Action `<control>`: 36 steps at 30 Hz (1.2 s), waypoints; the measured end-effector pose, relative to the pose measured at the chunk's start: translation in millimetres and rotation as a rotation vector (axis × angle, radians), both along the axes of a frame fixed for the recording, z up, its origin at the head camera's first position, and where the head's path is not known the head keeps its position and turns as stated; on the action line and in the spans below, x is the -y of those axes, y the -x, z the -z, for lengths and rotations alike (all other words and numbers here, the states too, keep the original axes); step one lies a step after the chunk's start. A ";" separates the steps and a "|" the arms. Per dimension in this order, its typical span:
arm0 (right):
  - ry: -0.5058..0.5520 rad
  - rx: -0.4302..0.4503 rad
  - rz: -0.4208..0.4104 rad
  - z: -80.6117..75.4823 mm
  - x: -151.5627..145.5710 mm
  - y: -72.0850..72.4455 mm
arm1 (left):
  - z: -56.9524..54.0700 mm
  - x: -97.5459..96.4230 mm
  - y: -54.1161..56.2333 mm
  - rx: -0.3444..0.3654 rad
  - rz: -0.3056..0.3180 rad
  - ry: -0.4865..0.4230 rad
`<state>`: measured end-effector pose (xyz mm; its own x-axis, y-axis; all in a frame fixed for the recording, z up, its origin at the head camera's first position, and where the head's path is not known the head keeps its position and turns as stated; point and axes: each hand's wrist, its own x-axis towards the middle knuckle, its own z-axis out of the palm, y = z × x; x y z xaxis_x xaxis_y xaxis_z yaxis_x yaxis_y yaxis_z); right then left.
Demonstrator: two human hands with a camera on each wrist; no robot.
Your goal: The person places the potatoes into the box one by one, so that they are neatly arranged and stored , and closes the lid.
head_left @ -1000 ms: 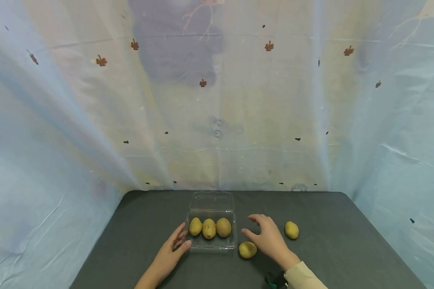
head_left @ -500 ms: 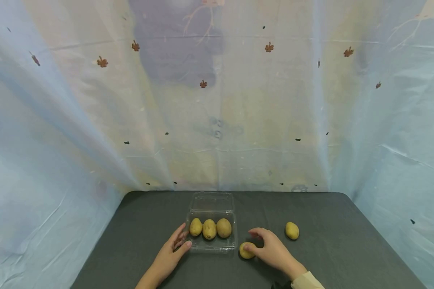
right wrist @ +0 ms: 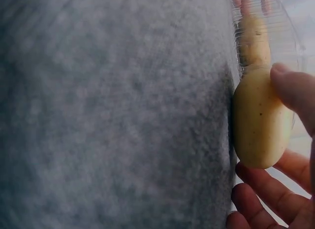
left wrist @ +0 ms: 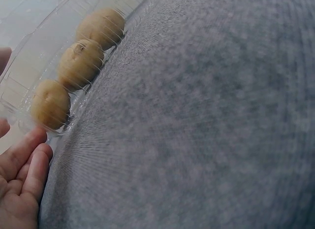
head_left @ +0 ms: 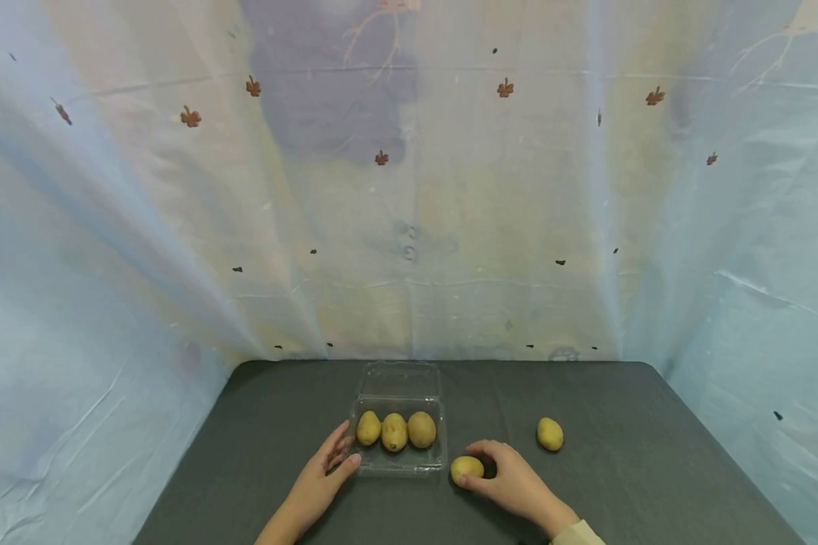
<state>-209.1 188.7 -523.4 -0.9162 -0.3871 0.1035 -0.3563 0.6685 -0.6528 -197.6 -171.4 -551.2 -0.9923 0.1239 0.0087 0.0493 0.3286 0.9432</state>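
Observation:
A clear plastic clamshell container [head_left: 402, 465] stands on the table with its lid raised at the back. Three potatoes [head_left: 394, 432] sit side by side inside it. My left hand [head_left: 316, 478] rests against the container's left side, fingers fairly straight and thumb near the front corner; its fingertips [left wrist: 37, 135] show right at the clear wall. Just right of the container, my right hand [head_left: 514, 481] grips a loose potato [head_left: 465, 467]. The thumb [right wrist: 290, 86] lies on one side of that potato, and the other fingers curl around its opposite side.
Another potato [head_left: 550, 434] lies farther right on the dark grey table [head_left: 627, 477]. Behind the table and at both sides hangs a pale printed curtain [head_left: 491, 303] with small leaf shapes.
My right hand has come down and toward me onto the loose potato, with thumb and fingers now around it. The left hand and the container have stayed in place.

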 end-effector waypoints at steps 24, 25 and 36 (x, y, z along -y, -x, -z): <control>0.037 0.043 -0.045 0.3 -3.4 -3.0 | -3.9 -1.6 -3.4 -0.010 -0.003 -0.008; 0.038 0.044 -0.045 0.4 -3.4 -3.0 | -3.7 -1.4 -3.3 -0.011 -0.003 -0.010; 0.018 -0.028 -0.009 6.7 -3.9 -1.7 | -3.8 -3.7 -4.4 -0.015 -0.007 -0.032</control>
